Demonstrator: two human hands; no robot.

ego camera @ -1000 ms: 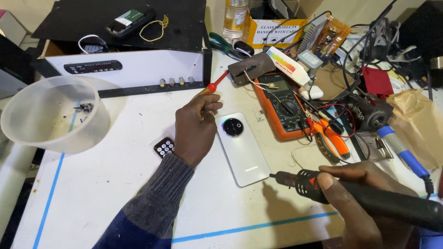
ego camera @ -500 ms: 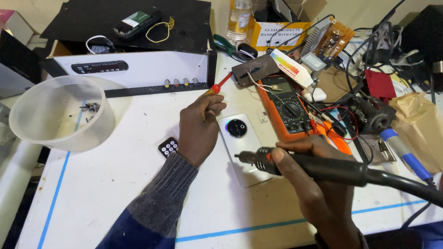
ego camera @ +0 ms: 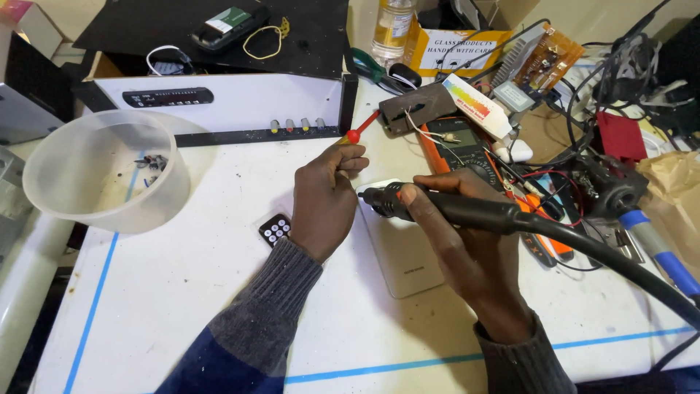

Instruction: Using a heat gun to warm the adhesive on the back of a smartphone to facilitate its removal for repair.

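Compared with a second ago, the right hand [ego camera: 467,241] now sits much higher and further left, brought in from the lower right corner of the surface [ego camera: 182,292] to directly over the white phone [ego camera: 401,255]; the black pen-shaped power tool [ego camera: 452,208] clenched in it now points its tip at the upper left corner of the phone, close to the left hand [ego camera: 324,201], where earlier it lay well apart from the handset. Judging from that shift, looks like work on the phone's back near the camera end is being set up, tool tip almost at or on the shell, contact not clear enough to confirm. Left hand closed around a small screwdriver with a red handle [ego camera: 359,133], heel pressed at the phone's left edge, much as in the earlier views. Phone lying flat, back up, between the two hands, upper part now hidden under fingers and tool. Counted: one phone, one power tool with one thick black cord, one red-handled screwdriver, one translucent plastic bowl [ego camera: 106,175] with a few small dark parts inside, one small black keypad remote [ego camera: 275,230] just left of the left wrist, one orange multimeter [ego camera: 467,149] behind the hands, one white box with a row of knobs [ego camera: 226,106], one blue-handled tool [ego camera: 656,248] at the right.
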